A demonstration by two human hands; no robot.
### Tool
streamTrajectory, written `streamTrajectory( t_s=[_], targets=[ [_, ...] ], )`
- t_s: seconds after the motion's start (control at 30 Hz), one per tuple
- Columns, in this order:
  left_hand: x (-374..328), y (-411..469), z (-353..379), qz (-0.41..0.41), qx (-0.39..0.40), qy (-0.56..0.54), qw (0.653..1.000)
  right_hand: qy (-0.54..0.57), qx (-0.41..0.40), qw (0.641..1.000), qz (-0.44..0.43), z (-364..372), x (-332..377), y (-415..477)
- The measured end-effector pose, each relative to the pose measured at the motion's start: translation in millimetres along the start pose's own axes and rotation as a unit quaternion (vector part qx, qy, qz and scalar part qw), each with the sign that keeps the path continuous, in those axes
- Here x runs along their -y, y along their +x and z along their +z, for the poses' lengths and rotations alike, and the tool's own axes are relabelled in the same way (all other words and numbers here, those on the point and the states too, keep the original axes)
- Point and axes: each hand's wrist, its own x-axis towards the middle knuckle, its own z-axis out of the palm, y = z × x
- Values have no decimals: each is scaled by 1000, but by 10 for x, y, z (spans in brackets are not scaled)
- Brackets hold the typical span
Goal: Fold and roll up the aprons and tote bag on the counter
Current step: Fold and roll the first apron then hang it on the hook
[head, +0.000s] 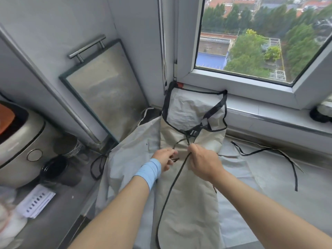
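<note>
I have the beige apron laid lengthwise down the middle of the worktop, folded into a long narrow strip, its black-trimmed bib end propped up against the window frame. It lies on top of a paler cloth spread flat beneath it; I cannot tell whether that is a second apron or the tote bag. My left hand, with a light blue band round the wrist, has its fingers pinched on a thin black tie just above the strip. My right hand is clenched on the other black tie, which runs from my fist down the strip in a long loop toward the near edge. Both ties meet at a knot and buckle near the bib.

Around me: a loose black strap trails over the worktop to the right, well apart from my hands. To the left, a glass panel with a metal bar handle leans against the wall in the corner, near the cloth's left edge. Further left stand a grey appliance, a dark round lid and a printed card. A coiled black cord lies just beside the cloth. A dark object sits on the sill at far right.
</note>
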Motion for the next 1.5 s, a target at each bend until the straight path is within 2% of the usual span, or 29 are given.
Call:
streamTrajectory(
  t_s=[0.03, 0.1, 0.13, 0.17, 0.23, 0.3, 0.37, 0.43, 0.5, 0.53, 0.57, 0.67, 0.7, 0.77, 0.83, 0.93, 1.0, 1.1, 1.23, 1.33, 1.4, 1.5],
  targets=[
    [55, -23, 92, 3, 5, 106, 994, 31, -29, 999, -1, -58, -45, -68],
    [134, -126, 255, 5, 75, 333, 940, 62, -59, 996, -13, -137, -106, -156],
    [154, -204, 318, -8, 116, 396, 911, 65, -67, 995, -21, -157, -118, -178],
    [164, -259, 330, -38, 147, 414, 897, 64, -71, 995, -28, -165, -114, -185],
    [119, -321, 259, -105, 185, 380, 900, 53, -63, 996, -40, -133, -69, -178],
    [9, -288, 102, -98, 142, 396, 902, 32, -28, 998, -49, -48, 7, -139],
    [-129, -189, -67, -5, -5, 442, 897, 8, 45, 998, -44, 68, 104, -90],
    [-278, -173, -177, 82, -127, 414, 898, 11, 164, 986, -17, 153, 207, -67],
    [-401, -119, -167, 146, -150, 378, 902, 56, 261, 963, 28, 176, 244, -54],
    [-462, -101, -118, 172, -138, 378, 899, 81, 260, 961, 42, 175, 229, -49],
    [-501, -71, -46, 194, -120, 381, 896, 104, 223, 968, 53, 160, 198, -56],
    [-589, 51, 270, 257, -76, 389, 881, 139, 6, 979, 146, 35, -21, -7],
    [-627, 151, 451, 278, -58, 395, 874, 155, -53, 962, 219, -27, -194, 26],
    [-681, 227, 700, 300, -39, 423, 854, 212, -105, 897, 373, -145, -455, 121],
    [-755, 319, 938, 315, -20, 458, 831, 263, -80, 842, 465, -184, -772, 229],
    [-890, 474, 1158, 318, -5, 484, 816, 356, 1, 812, 462, -72, -1021, 351],
    [-996, 591, 1218, 309, -14, 490, 815, 408, -3, 795, 449, -11, -1043, 425],
    [-1146, 708, 1236, 276, -33, 490, 826, 429, -40, 795, 426, -25, -980, 481],
    [-1309, 741, 1297, 220, -72, 489, 841, 398, -61, 846, 350, -102, -918, 414],
    [-1406, 736, 1359, 191, -91, 504, 838, 423, -103, 836, 334, -198, -884, 333],
    [-1435, 732, 1361, 177, -80, 504, 841, 442, -77, 826, 342, -191, -905, 230],
    [-1461, 684, 1305, 186, -83, 458, 865, 457, 51, 811, 362, -87, -935, 14]
  ],
)
